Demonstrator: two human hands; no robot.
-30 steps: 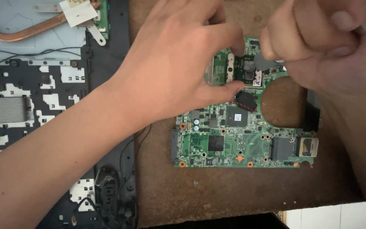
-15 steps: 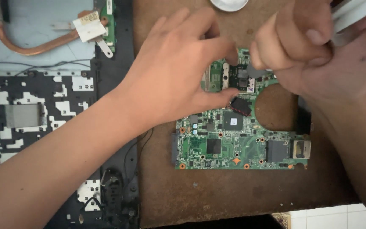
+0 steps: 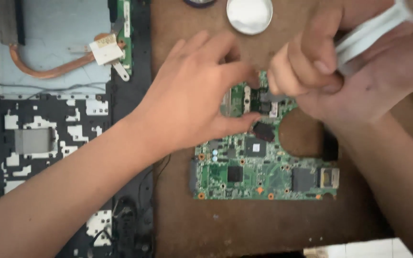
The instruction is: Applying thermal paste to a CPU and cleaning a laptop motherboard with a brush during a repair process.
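Note:
A green laptop circuit board (image 3: 259, 172) with a round cut-out lies flat on a brown table (image 3: 244, 229). My left hand (image 3: 194, 98) rests on the board's upper left part, fingers spread, thumb tip touching the board beside a dark chip. My right hand (image 3: 331, 71) hovers over the board's upper middle, fingers curled around a white tool or cloth (image 3: 369, 33); what its tip touches is hidden by the fingers.
An opened black laptop chassis (image 3: 48, 143) fills the left side, with a copper heat pipe (image 3: 48, 71) and a metal plate at its top. A round silver lid (image 3: 249, 14) sits at the table's far edge. A white tiled floor shows at the bottom right.
The view has shifted so everything sits lower in the frame, bringing the silver lid into view. Both hands stay on the board's upper part, my right hand slightly raised.

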